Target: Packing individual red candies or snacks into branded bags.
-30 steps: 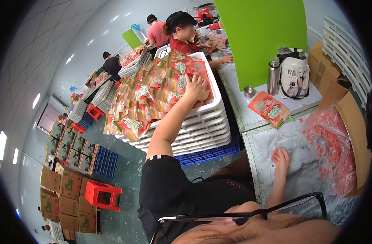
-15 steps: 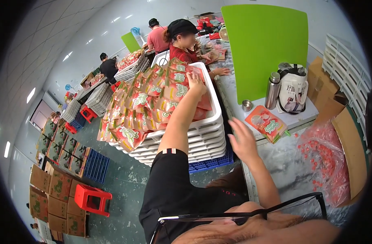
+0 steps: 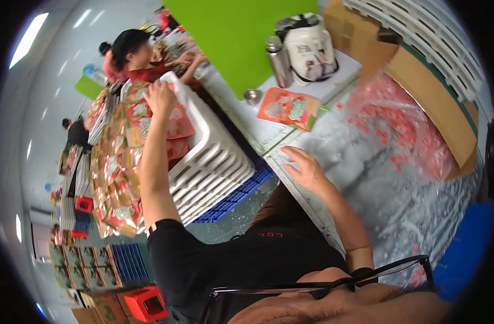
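Note:
My left hand (image 3: 161, 98) rests on the upper side of a heap of red and brown printed pouches (image 3: 144, 129), its fingers apart and slightly bent over one pouch. The heap fills a white plastic crate (image 3: 201, 110), the top one of a stack, and rises above its rim. My right hand (image 3: 305, 168) hovers by the corner of the worktable (image 3: 333, 146), empty, with its fingers apart. Just beyond it, one red pouch (image 3: 291, 109) with a green tab lies flat on the table.
A steel flask (image 3: 279, 63), its metal cup (image 3: 252, 96) and a white bag (image 3: 310, 51) stand before a green board (image 3: 225, 43). Clear plastic holding small red pieces (image 3: 403, 129) spills from a cardboard box (image 3: 436, 102). A co-worker (image 3: 136, 56) works beyond the crates.
My view has swung right, so the crates and table appear further left. My left hand stays on the heap with its fingers more bent; my right hand remains open near the table edge.

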Demonstrator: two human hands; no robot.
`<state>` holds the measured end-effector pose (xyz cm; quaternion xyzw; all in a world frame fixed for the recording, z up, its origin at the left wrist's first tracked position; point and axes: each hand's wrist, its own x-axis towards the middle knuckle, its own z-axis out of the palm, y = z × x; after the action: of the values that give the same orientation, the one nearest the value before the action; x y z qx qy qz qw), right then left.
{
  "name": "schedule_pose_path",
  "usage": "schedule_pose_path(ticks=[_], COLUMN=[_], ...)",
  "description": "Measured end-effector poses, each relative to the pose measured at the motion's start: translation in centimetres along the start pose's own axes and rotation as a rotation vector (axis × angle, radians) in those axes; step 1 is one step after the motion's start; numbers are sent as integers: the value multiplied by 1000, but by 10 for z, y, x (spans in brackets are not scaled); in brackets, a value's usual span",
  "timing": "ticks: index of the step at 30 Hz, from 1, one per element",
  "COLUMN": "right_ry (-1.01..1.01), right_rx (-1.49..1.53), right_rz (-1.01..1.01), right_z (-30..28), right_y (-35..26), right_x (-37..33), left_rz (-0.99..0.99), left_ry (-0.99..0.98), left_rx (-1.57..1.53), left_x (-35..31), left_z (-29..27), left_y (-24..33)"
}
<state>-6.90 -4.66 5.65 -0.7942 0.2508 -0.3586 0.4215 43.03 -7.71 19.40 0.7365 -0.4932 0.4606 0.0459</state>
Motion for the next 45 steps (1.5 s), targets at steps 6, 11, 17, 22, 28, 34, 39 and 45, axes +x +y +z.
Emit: schedule_pose_path(ticks=[6, 11, 17, 22, 28, 34, 39, 45], right_ry=[296, 386, 641, 710, 510, 455, 497, 395], right_rx=[-126, -120, -513, -955, -810, -1258, -1196, -983], right_rz=[290, 429, 411, 354, 1005, 581, 624, -10], right_z=[-64, -95, -182, -288, -325, -254, -195, -74], right_y=[45, 50, 129, 174, 188, 186, 144, 85], right_x=[-68, -98, -138, -89, -75, -123, -150, -148], left_rz=[220, 252, 164, -302, -371, -155, -48, -176], left_ry=[-232, -337, -635, -886, -1146, -1306, -1564, -1666], left_rx=[-849, -818, -965, -1594, -1769, -1838, -1745, -1932], left_x=[18, -106, -131, -135, -125, -181, -216, -239], left_z=[-122, -64, -29, 25, -65, -135, -150, -154], left_y=[242, 400, 430, 409, 382, 373, 399, 405])
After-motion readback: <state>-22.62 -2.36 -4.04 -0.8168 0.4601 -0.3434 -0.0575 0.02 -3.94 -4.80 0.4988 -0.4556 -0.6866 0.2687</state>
